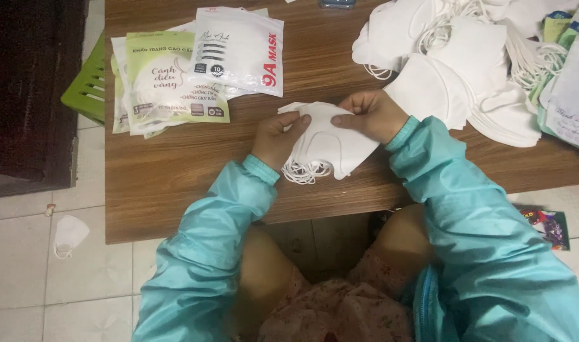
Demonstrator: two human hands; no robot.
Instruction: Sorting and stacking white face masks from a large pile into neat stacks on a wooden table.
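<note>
head cam: l hand (278, 136) & r hand (370, 115) both w/ grip clenched on white mask stack (330, 147) over wood table (175, 183).

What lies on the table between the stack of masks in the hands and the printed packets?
Bare wooden table only, between the held mask stack and the printed packets, in the head view.

Packets (194, 69) lie left, loose masks (466, 69) right, on table (175, 183).

Brown wooden table (175, 190) on pale tiled floor (23, 266), dark doorway at left
</note>
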